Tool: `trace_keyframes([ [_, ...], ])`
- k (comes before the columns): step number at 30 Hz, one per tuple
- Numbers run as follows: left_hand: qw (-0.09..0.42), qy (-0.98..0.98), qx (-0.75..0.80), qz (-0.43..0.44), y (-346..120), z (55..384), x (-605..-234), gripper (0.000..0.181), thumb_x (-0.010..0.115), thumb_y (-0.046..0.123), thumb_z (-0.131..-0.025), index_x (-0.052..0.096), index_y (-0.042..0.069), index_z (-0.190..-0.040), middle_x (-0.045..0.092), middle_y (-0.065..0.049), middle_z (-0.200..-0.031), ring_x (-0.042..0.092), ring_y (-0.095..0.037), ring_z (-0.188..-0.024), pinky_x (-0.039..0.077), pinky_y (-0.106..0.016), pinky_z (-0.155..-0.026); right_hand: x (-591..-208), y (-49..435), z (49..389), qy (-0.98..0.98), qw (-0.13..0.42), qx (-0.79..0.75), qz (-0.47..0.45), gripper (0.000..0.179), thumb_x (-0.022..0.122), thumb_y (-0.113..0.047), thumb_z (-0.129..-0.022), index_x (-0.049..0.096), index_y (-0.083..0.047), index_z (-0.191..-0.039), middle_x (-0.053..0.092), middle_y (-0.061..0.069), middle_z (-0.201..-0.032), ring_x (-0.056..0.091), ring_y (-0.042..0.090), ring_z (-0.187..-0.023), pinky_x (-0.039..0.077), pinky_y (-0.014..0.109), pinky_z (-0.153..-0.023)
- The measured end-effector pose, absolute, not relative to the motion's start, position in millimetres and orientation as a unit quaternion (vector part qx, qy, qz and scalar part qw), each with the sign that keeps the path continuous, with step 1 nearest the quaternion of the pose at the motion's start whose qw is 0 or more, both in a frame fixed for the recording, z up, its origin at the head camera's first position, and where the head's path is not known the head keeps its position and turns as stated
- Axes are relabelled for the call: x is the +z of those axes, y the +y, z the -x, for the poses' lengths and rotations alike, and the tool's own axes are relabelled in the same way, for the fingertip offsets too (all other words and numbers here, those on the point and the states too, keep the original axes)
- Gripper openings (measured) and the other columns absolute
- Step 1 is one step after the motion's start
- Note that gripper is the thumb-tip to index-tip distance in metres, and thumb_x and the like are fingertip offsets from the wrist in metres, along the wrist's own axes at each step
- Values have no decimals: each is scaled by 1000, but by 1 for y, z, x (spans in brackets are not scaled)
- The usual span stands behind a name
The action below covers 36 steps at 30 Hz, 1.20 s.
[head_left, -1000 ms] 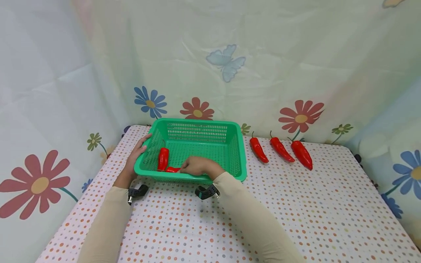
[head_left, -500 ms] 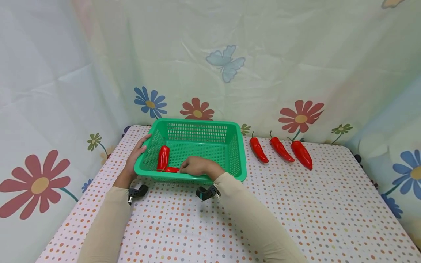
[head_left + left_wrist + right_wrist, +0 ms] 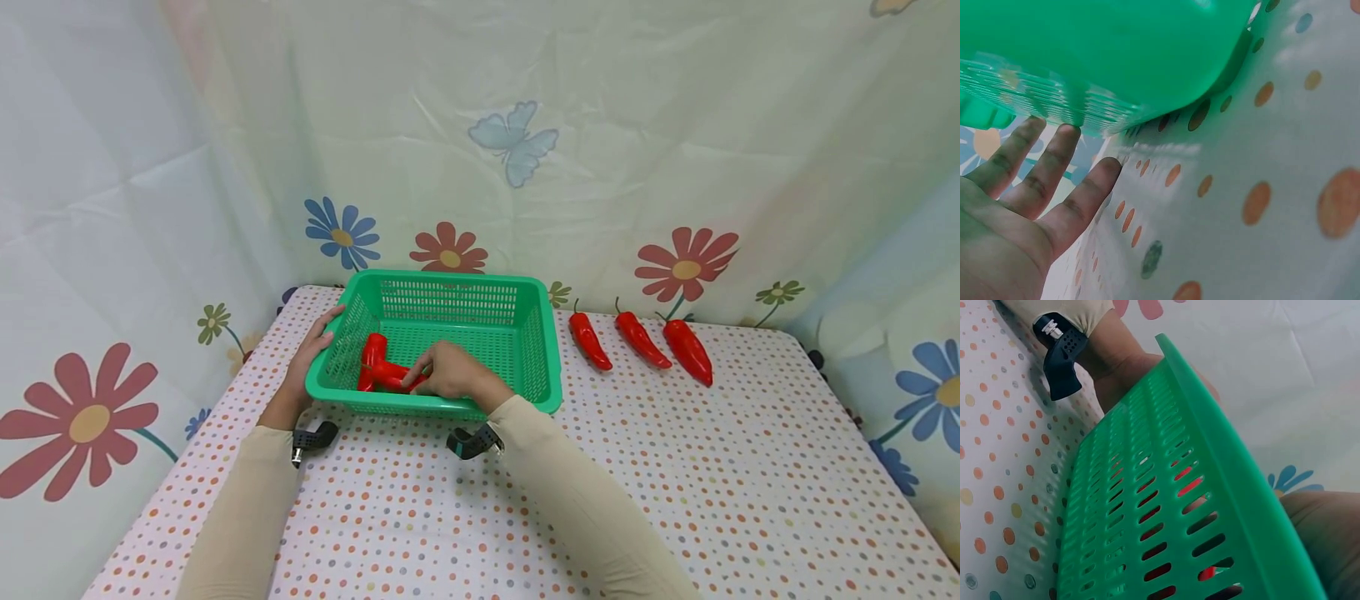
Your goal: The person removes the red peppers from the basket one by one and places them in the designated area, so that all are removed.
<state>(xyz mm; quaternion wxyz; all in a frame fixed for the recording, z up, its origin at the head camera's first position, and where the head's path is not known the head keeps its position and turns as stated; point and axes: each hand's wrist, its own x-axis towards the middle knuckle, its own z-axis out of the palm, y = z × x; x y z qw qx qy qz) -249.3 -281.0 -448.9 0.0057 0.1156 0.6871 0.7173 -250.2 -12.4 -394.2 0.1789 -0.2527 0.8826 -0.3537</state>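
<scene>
A green plastic basket (image 3: 465, 278) stands on the table. My left hand (image 3: 303, 360) rests against its left side; in the left wrist view, the left hand's fingers (image 3: 1079, 203) are straight and touch the wall. My right hand (image 3: 456, 371) is inside the basket by the front wall. It pinches a red chili pepper (image 3: 387, 374), whose stem end points left across another red pepper (image 3: 375, 344) lying in the left corner. The right hand's fingertips are partly hidden. In the right wrist view, red shows through slots in the basket wall (image 3: 1100, 487).
To the right of the basket, three red peppers lie in a row: a left one (image 3: 590, 342), a middle one (image 3: 642, 340) and a right one (image 3: 687, 352). A dotted cloth (image 3: 600, 467) covers the table. A flowered curtain (image 3: 420, 125) hangs close behind.
The pepper in my right hand has risen and now overlaps the other pepper in the basket. The right hand has lifted slightly, its forefinger more visible. My left hand stays in place.
</scene>
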Motion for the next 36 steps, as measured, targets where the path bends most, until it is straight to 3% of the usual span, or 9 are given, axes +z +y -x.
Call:
trace_keyframes([
  [4,3,694,710,-117,-282,250,-451,53,31,33,-105,23,26,-157,11,-10,-164,21,-34,-145,33,-47,-111,-394,-13,250,882,169,-361,250,5,76,-14,-86,74,-15,-90,69,5,-85,56,16,-77,45,26,-66],
  [6,4,695,710,-116,-281,250,-450,52,29,31,-106,22,25,-157,11,-10,-164,19,-36,-146,29,-52,-113,-394,-12,250,882,166,-357,260,7,74,-14,-88,69,-15,-93,68,7,-83,57,16,-74,44,26,-66],
  [9,7,690,715,-110,-279,248,-448,52,27,27,-106,21,23,-157,11,-9,-165,17,-36,-148,23,-58,-115,-395,-11,251,877,174,-358,270,18,69,-11,-91,61,-16,-106,67,9,-91,58,18,-76,46,26,-66],
  [13,9,688,718,-107,-277,247,-445,52,26,25,-106,20,23,-157,10,-8,-165,16,-36,-148,19,-60,-116,-395,-11,251,865,202,-370,271,35,61,-6,-94,51,-19,-124,60,10,-111,56,22,-94,49,29,-72],
  [19,9,686,720,-107,-278,246,-444,52,26,26,-106,21,23,-157,10,-8,-165,16,-35,-148,19,-61,-116,-394,-11,250,853,223,-387,270,39,53,-2,-95,49,-20,-129,54,10,-117,51,25,-105,51,31,-75],
  [29,8,688,719,-97,-280,249,-450,52,25,27,-105,21,24,-157,12,-8,-164,18,-35,-148,21,-59,-115,-393,-11,249,825,155,-469,275,39,51,-9,-98,45,-24,-134,52,12,-124,53,27,-104,52,30,-69],
  [36,2,688,719,-100,-282,255,-454,51,25,24,-105,22,23,-157,12,-7,-165,19,-34,-147,22,-56,-115,-390,-3,245,820,121,-493,264,39,53,-9,-98,47,-27,-131,55,13,-118,56,31,-101,54,31,-65],
])
